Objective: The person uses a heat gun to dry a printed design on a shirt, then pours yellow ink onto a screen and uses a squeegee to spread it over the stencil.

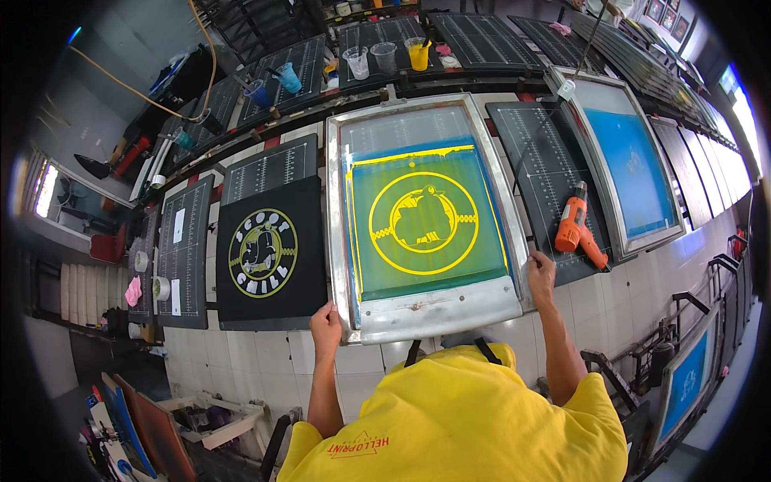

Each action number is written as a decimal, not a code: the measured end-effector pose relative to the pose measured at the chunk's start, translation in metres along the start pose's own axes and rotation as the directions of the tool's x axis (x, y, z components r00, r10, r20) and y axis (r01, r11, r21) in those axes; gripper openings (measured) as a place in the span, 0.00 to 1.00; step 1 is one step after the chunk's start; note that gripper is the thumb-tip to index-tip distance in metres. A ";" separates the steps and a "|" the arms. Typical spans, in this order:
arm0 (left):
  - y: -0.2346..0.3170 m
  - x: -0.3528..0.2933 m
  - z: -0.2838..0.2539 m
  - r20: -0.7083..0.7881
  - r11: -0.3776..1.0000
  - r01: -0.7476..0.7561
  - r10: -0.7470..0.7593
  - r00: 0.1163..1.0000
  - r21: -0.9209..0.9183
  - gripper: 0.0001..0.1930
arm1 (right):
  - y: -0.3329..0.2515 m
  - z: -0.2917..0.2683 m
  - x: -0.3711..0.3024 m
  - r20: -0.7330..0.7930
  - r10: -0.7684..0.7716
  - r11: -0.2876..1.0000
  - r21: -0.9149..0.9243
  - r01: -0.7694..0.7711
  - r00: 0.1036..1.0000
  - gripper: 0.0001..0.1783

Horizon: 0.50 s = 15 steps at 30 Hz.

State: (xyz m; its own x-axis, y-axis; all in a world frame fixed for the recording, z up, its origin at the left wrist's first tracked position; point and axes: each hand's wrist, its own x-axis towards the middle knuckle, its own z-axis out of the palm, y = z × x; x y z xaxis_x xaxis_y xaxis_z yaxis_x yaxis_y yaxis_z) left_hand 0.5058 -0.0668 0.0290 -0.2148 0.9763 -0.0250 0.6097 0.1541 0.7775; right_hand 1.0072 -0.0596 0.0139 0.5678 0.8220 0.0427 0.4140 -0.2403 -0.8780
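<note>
In front of me lies a silk-screen frame [335,241] with metal sides, over a dark print board. Its green mesh [490,257] carries a round design in yellow ink, with yellow smears along the borders. A wide silver metal bar [434,309] spans the near end. My left hand [325,328] is closed on the frame's near left corner, and my right hand [541,277] pinches its right edge, somewhat farther up. Left of the frame, a black cloth [233,305] with a printed round design in white and dull yellow lies on a board.
An orange heat gun [572,225] rests on the right-hand board [522,145]. Beyond it leans another screen frame with blue mesh [622,145]. Cups of ink, among them a yellow cup [418,55], stand on the far row. A tape roll [161,289] sits at left.
</note>
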 end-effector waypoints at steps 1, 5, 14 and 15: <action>0.000 0.001 0.000 0.008 1.000 -0.006 0.006 1.000 0.014 0.14 | 0.003 0.000 0.001 -0.011 0.009 1.000 -0.003 -0.009 1.000 0.13; 0.000 0.001 0.002 0.027 0.999 -0.009 0.008 1.000 0.046 0.13 | 0.021 0.009 0.002 -0.048 -0.013 1.000 0.000 0.013 0.999 0.12; 0.022 -0.014 -0.003 -0.147 0.999 -0.026 0.019 0.989 -0.041 0.11 | -0.039 -0.011 -0.014 0.192 -0.395 0.805 -0.399 0.439 0.898 0.17; 0.038 -0.023 -0.008 -0.192 0.995 -0.006 -0.014 0.981 -0.103 0.11 | -0.062 -0.010 -0.027 0.223 -0.496 0.729 -0.417 0.542 0.839 0.19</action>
State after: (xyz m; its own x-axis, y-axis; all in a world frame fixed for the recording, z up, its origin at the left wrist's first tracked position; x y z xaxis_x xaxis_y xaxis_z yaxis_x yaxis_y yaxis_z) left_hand 0.5279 -0.0844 0.0643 -0.3658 0.9268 0.0855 0.5288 0.1314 0.8385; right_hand 0.9737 -0.0722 0.0719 0.1120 0.9241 0.3653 0.9068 0.0553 -0.4180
